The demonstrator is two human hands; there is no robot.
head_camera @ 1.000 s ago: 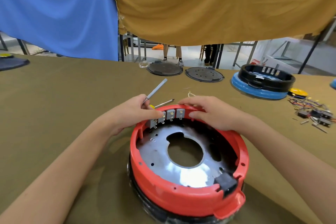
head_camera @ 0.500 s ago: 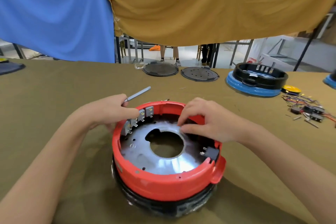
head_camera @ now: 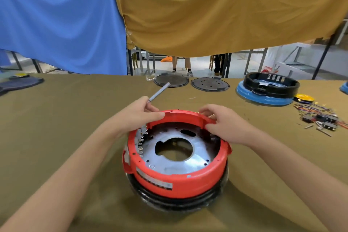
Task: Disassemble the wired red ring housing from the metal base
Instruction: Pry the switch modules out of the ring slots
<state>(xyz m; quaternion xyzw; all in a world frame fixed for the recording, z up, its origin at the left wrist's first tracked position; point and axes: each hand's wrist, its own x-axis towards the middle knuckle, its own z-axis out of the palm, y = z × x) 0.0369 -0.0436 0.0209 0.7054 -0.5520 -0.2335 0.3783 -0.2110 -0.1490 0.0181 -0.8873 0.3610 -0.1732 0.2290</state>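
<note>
A red ring housing sits on a black round base in the middle of the table. Inside it lies a shiny metal plate with a large central hole. A row of grey terminal blocks lines the ring's inner left wall. My left hand grips the ring's far left rim and also holds a thin grey tool that points up and away. My right hand grips the far right rim, fingers curled over the edge.
Two dark round plates lie at the table's far edge. A black ring on a blue base stands far right, with a yellow disc and a pile of loose wired parts beside it. Blue and ochre cloths hang behind.
The housing has been turned on the table: the terminal blocks swung from the far side round to the left. Both hands shifted along the rim, and the grey tool now points farther away.
</note>
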